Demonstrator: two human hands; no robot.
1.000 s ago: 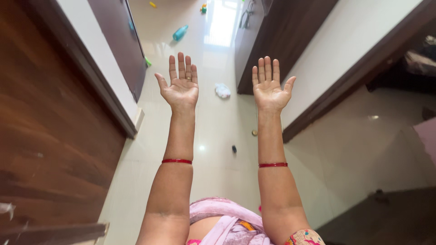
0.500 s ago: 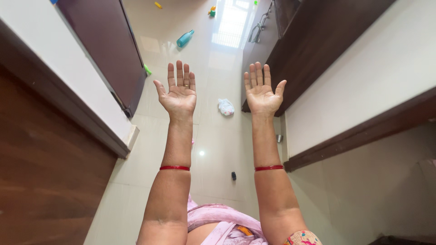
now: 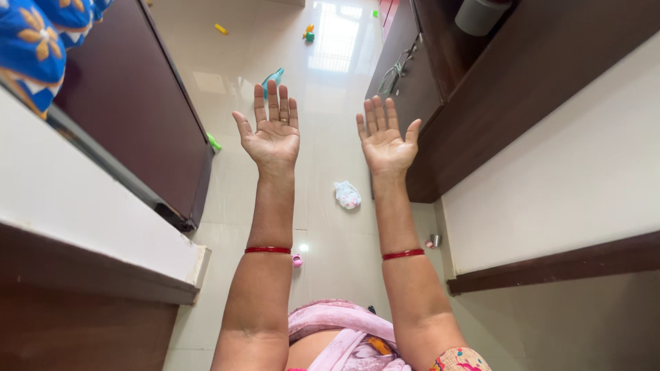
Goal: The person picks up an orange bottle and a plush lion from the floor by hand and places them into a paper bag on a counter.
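While both arms reach straight forward up the middle of the frame, the left hand [image 3: 273, 134] and the right hand [image 3: 382, 141] are held palm-up with fingers spread. Neither grip has hold of anything; both are fully open and touch nothing. A thin ring shows on a finger of the left hand. Each forearm wears a slim red bangle, the left bangle [image 3: 267, 250] and the right bangle [image 3: 403, 254], level with each other in the lower middle of the frame.

Below the hands: glossy cream tiled floor [image 3: 234, 199], bright window glare at top centre. Scattered on it:
- crumpled white cloth bundle with a pink and blue print [image 3: 347, 194], centre frame, between the two forearms and nearer the right one, lying apart from both hands
- teal plastic bottle [image 3: 270, 79], partly hidden behind the left fingertips
- small pink object [image 3: 297, 260] just beside the left forearm
- small metallic cup [image 3: 434, 240] at the foot of the right-hand wall
- tiny yellow piece [image 3: 221, 29] and small green and orange toy [image 3: 309, 33], upper centre
- green scrap [image 3: 214, 143] at the edge of the left-hand furniture

Dark brown wooden cabinet [image 3: 137, 103] fills the upper left; blue floral fabric [image 3: 34, 41] sits at the top left corner. Dark brown wardrobe with metal handles [image 3: 405, 75] stands upper right. Pink draped garment [image 3: 337, 330] at the bottom centre.
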